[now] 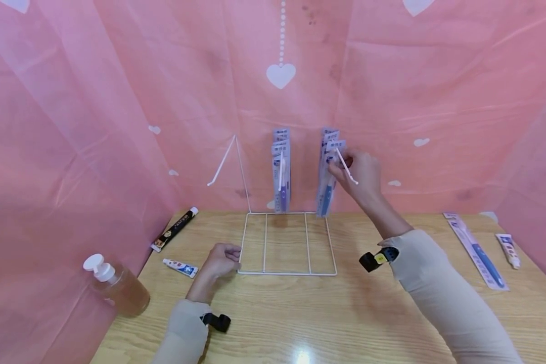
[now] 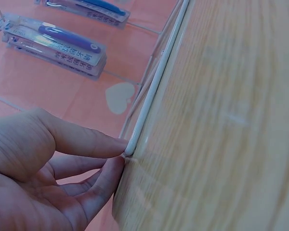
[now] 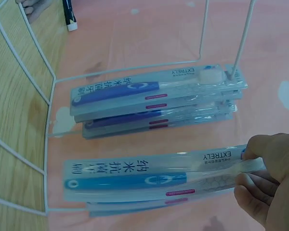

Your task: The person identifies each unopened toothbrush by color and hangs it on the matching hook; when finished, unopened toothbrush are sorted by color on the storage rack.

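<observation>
Right hand (image 1: 361, 174) raised at back of table, fingers (image 3: 253, 187) pinching top of front toothbrush pack (image 3: 149, 175) on right hook (image 1: 347, 168) of wire rack (image 1: 286, 242). Pack hangs upright with others behind it. Left hand (image 1: 220, 260) low on table (image 1: 300, 313), thumb and fingertips (image 2: 113, 171) pinching front left corner of rack base. Second stack of packs (image 1: 281, 174) hangs on next hook, just left of right hand. Small toothpaste tube (image 1: 180, 268) beside left hand. Pump bottle (image 1: 118, 285) far left. Loose toothbrush pack (image 1: 475, 250) and tube (image 1: 508, 249) far right.
</observation>
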Action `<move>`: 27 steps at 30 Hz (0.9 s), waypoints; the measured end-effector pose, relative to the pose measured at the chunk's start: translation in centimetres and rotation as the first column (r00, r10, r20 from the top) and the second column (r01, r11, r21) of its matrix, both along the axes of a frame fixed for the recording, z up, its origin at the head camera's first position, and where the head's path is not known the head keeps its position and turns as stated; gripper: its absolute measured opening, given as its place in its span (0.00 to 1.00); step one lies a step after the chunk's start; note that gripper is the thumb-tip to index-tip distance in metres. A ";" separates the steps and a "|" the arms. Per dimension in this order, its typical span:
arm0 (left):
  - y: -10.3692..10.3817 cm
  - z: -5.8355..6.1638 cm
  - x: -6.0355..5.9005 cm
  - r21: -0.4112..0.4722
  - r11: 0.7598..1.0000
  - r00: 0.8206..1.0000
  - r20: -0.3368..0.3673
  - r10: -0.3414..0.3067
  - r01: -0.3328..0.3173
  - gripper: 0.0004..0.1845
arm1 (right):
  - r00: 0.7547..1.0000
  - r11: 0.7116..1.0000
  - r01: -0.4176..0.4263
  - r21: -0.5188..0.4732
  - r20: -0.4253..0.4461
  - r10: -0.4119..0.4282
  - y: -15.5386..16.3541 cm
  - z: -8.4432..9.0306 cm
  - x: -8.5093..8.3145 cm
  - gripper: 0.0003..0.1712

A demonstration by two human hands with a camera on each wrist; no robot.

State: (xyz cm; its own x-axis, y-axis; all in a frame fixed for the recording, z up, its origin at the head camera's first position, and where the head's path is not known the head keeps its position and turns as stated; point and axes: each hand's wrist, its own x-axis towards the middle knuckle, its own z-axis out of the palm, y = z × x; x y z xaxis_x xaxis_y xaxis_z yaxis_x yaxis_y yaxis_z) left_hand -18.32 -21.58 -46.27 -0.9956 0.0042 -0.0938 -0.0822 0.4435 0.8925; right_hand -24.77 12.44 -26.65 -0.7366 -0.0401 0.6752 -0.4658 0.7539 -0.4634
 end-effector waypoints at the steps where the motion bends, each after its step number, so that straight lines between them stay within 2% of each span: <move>1: 0.0 0.0 0.0 0.003 1.000 1.000 -0.002 -0.003 0.003 0.24 | 1.000 1.000 0.003 -0.007 0.004 -0.003 -0.1 -0.1 -0.2 0.10; 14: -0.1 0.2 0.1 0.002 1.000 1.000 0.008 -0.001 0.001 0.24 | 0.999 0.999 0.040 -0.035 0.013 -0.039 -0.2 -0.4 -1.8 0.11; 18: 0.0 0.1 0.2 -0.003 1.000 1.000 0.004 -0.011 0.011 0.24 | 0.998 0.998 0.048 -0.039 0.036 -0.047 -0.1 -0.4 -1.7 0.12; 25: 0.0 0.2 0.0 -0.004 1.000 1.000 0.009 -0.011 0.011 0.24 | 0.991 0.998 -0.030 -0.057 0.125 0.037 1.6 0.5 -0.9 0.16; 27: 0.0 0.2 0.0 -0.005 1.000 1.000 0.007 -0.012 0.012 0.24 | 0.988 0.998 -0.008 -0.059 0.154 0.017 2.6 0.7 -0.6 0.18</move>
State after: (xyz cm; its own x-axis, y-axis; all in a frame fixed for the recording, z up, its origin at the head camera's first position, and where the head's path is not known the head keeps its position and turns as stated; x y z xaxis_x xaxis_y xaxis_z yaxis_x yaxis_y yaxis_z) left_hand -18.34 -21.56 -46.05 -0.9947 0.0161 -0.1011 -0.0832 0.4493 0.8895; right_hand -25.37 15.01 -25.92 -0.8316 -0.0144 0.5552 -0.3948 0.7183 -0.5729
